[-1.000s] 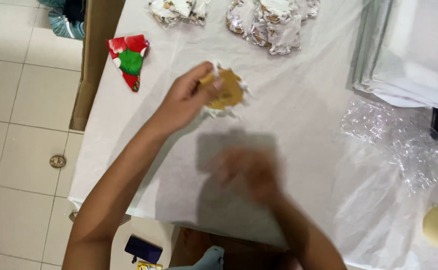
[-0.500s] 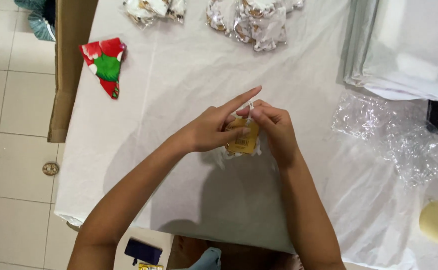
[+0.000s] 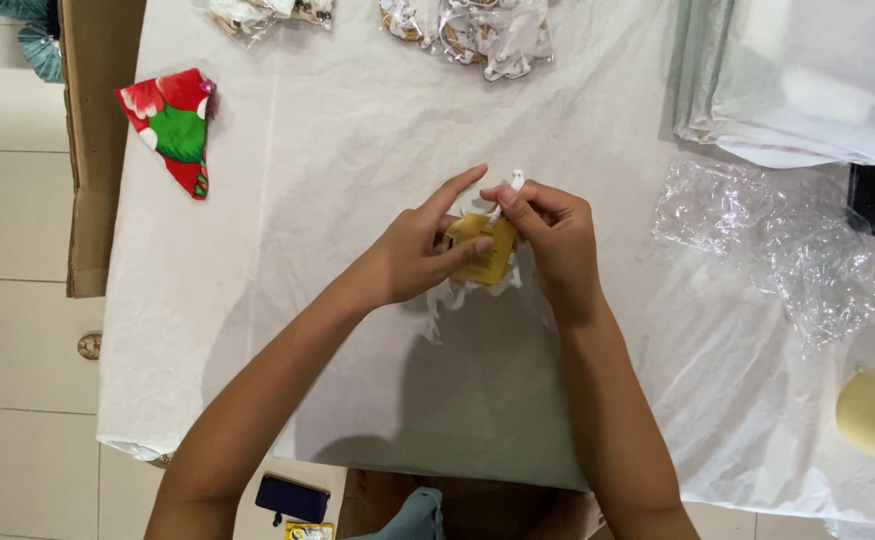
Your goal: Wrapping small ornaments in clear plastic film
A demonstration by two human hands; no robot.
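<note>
Counting from my feed, I see one yellow packet [image 3: 481, 250] mid-table, my left hand [image 3: 412, 255] clamped round it, my right hand [image 3: 555, 240] pinching its white wrap [image 3: 502, 200], two wrapped bundles [image 3: 477, 25] beyond, one white-sheeted table [image 3: 357, 380], tiled floor [image 3: 17, 330].

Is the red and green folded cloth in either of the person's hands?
No, the red and green cloth lies alone near the table's left edge, while the left hand and right hand hold a small yellow packet.

Folded cloth [image 3: 172, 125] left on table [image 3: 357, 400], crumpled plastic film [image 3: 767, 235] right
</note>
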